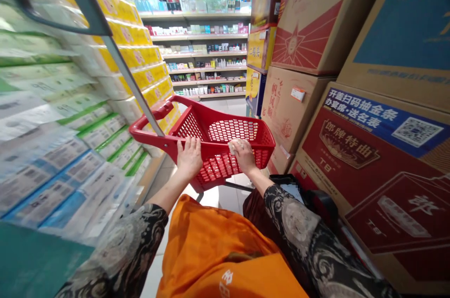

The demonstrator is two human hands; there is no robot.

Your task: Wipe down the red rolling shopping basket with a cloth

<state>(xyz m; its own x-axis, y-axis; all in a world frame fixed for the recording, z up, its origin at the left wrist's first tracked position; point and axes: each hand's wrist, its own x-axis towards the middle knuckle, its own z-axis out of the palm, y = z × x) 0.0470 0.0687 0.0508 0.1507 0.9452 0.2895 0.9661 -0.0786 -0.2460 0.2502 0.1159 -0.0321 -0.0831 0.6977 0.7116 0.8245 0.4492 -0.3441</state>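
A red plastic shopping basket (262, 136) with honeycomb holes is in front of me, its long side towards me. A metal pole (127, 73) rises from its left end to a grey handle (84, 3). My left hand (190, 157) grips the near rim left of the middle, fingers over the edge. Further right on that rim, my right hand (243, 155) is closed around a crumpled whitish cloth (233, 146), pressing it to the rim. The cloth could also be a tissue; most of it is hidden under the fingers. No goods show inside the basket.
Stacked packs (87, 120) line the left side, with yellow packs (123, 31) behind. Tall cardboard boxes (369, 162) stand close on the right. Shelves (211, 80) of small goods cross the back. A dark object (321, 206) is low beside my right forearm.
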